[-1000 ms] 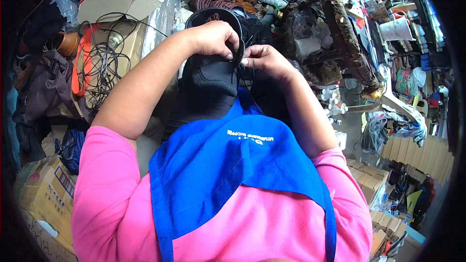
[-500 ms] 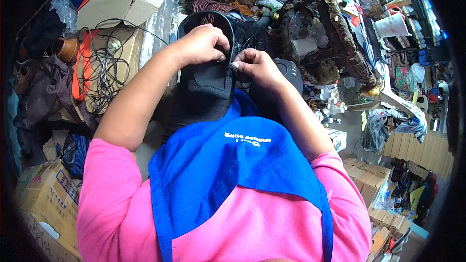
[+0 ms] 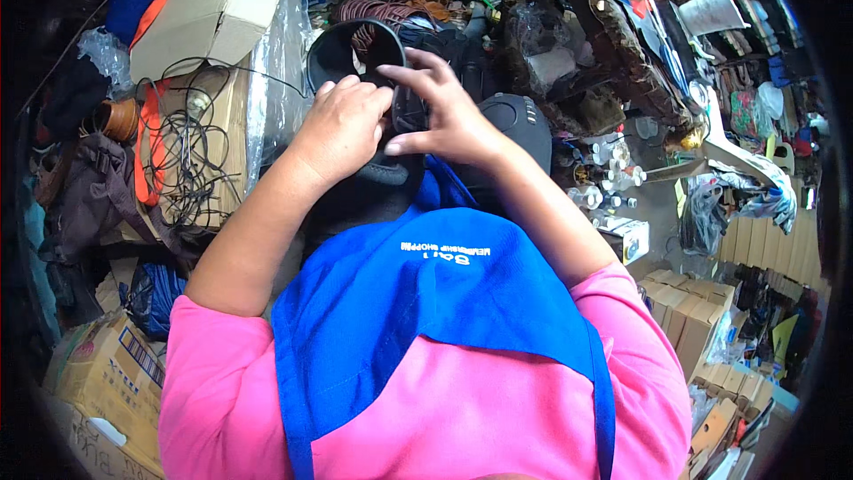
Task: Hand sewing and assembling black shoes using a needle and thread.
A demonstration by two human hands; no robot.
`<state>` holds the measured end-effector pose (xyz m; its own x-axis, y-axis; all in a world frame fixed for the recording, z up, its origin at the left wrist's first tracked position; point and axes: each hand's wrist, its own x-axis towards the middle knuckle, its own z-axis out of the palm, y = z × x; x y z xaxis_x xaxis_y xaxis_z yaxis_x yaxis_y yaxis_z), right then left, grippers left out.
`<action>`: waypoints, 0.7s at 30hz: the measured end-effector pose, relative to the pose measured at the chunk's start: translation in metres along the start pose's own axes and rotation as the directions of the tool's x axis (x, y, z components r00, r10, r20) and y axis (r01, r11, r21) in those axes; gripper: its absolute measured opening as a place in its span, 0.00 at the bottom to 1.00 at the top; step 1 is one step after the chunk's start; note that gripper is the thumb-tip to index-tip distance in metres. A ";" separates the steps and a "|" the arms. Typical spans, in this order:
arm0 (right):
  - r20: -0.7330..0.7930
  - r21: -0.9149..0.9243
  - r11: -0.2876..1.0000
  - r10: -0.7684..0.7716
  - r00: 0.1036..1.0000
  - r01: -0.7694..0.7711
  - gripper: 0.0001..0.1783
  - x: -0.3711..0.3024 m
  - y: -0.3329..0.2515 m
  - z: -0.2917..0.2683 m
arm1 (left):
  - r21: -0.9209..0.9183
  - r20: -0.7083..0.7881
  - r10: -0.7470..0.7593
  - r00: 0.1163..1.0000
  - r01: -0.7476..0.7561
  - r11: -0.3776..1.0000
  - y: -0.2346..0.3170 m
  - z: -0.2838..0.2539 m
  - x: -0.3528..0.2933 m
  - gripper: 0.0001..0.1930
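A black piece with a stiff, curved rim point(image 3: 330, 55) stands on my lap, its wide opening showing at the far end; its exact kind is unclear. My left hand point(image 3: 342, 129) is closed over its near part, knuckles up and fingertips hidden. Over the right side of the same piece, my right hand point(image 3: 444, 116) has its thumb and fingers spread apart. A second black piece with a rounded top and small slots point(image 3: 517, 124) lies just right of my right hand. My blue apron point(image 3: 426, 284) covers my lap on the near side.
To the left, a tangle of black cable point(image 3: 191, 147) lies on cardboard, below an open carton point(image 3: 213, 9). Coiled reddish cord point(image 3: 369, 11) sits beyond the black piece. Small bottles point(image 3: 609, 169) and stacked boxes point(image 3: 680, 311) stand at the right.
The black piece has turned and tipped, so its opening shows. My left hand has moved nearer and closed over it. My right hand has gone from a pinch at its edge to spread fingers.
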<state>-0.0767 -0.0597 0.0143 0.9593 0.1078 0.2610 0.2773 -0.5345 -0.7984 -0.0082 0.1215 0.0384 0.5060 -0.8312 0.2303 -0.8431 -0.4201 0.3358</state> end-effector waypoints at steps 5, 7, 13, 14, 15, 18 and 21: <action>-0.014 -0.076 0.995 0.059 0.998 -0.060 0.43 0.001 0.018 0.016 | -0.025 0.111 0.054 0.992 -0.051 0.998 0.000 -0.022 -0.011 0.04; -0.012 -0.033 0.995 0.090 0.996 -0.090 0.42 -0.003 0.021 0.014 | -0.027 0.183 0.047 0.982 -0.043 0.999 0.002 -0.044 -0.024 0.03; 0.095 0.056 0.979 0.191 0.977 -0.197 0.43 -0.002 0.026 0.012 | -0.336 -0.044 -0.254 0.966 0.225 0.914 -0.027 -0.083 -0.059 0.05; 0.141 0.059 0.974 0.210 0.967 -0.220 0.43 0.000 0.021 0.013 | -0.331 -0.046 -0.253 0.966 0.225 0.917 -0.024 -0.080 -0.055 0.05; 0.135 0.054 0.974 0.210 0.968 -0.219 0.43 0.001 0.021 0.014 | -0.556 -0.150 -0.303 0.941 0.173 0.813 -0.014 -0.070 -0.042 0.02; 0.134 0.055 0.984 0.164 0.977 -0.172 0.46 0.004 0.019 0.023 | -0.970 -0.157 -0.383 0.911 -0.069 0.233 0.030 -0.037 -0.010 0.04; 0.133 0.047 0.987 0.144 0.980 -0.152 0.46 0.003 0.018 0.023 | -0.995 -0.092 -0.184 0.979 -0.097 -0.018 0.024 -0.046 -0.010 0.07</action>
<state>-0.0679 -0.0494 -0.0121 0.9878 0.1403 0.0682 0.1306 -0.5047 -0.8533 -0.0252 0.1366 0.0866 0.6668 -0.7027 0.2479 0.1477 0.4507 0.8804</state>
